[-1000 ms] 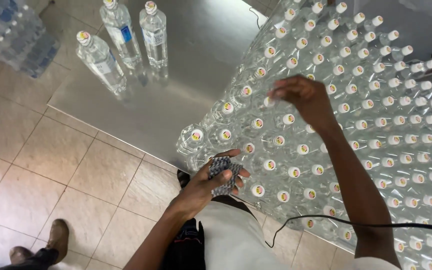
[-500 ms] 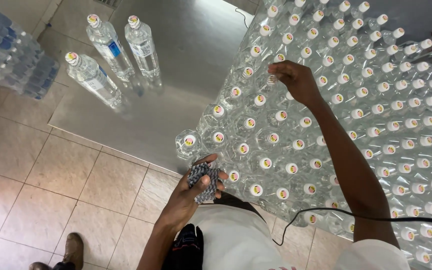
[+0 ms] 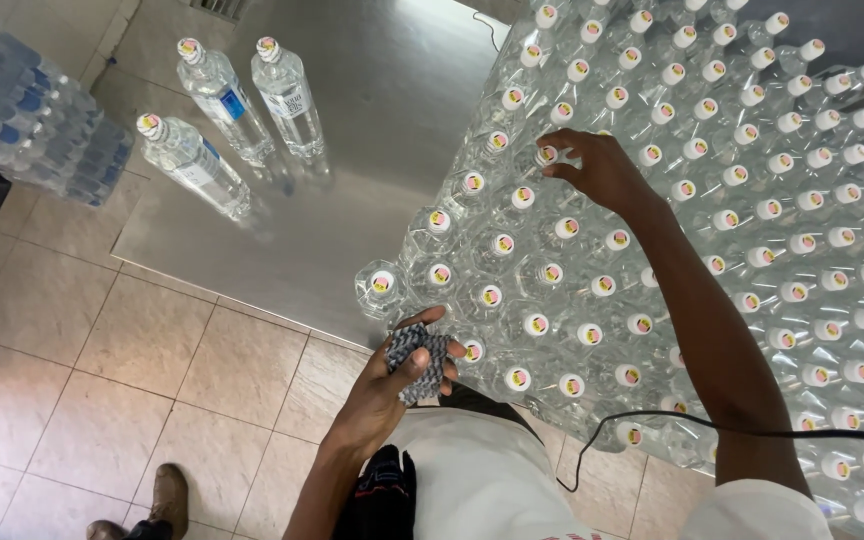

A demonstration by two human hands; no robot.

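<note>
The person's left hand (image 3: 392, 385) grips a wad of small grey sleeves (image 3: 418, 360) at the table's near edge while the right hand (image 3: 592, 170), fingers loosely curled, touches a bottle cap (image 3: 546, 155) mid-array, apparently sleeving caps one by one.

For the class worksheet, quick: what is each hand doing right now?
Left hand: closed on a stack of seals.
Right hand: fingers on a bottle cap; grip cannot be told.

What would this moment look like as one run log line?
left hand: holds grey-black bundle | right hand: fingertips at capped bottle | clear bottles packed on steel table
</note>
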